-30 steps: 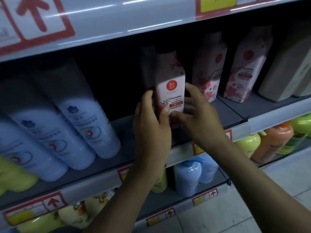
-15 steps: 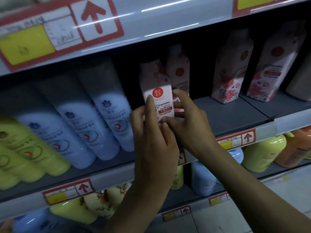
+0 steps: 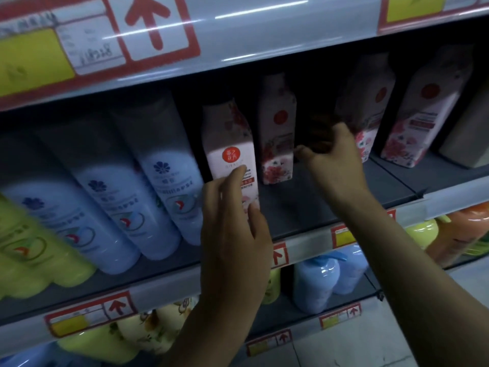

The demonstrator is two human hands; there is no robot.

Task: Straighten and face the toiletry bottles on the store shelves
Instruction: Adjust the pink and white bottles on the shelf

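A pink floral bottle stands at the front of the middle shelf, label facing out. My left hand lies on its front, fingers straight up over the label and thumb along its right edge. Its base is hidden behind that hand. A second floral bottle stands further back to the right. My right hand reaches into the dark gap between that bottle and two more floral bottles. Its fingers are loosely curled in shadow and nothing shows in them.
Pale blue bottles lean in a row at the left, with yellow-green ones beyond them. The upper shelf rail overhangs with price tags. Below stand blue pump bottles, plus green and orange bottles.
My right hand has let go of the front floral bottle and moved right and deeper into the shelf. My left hand stays on that bottle. The view has shifted left.
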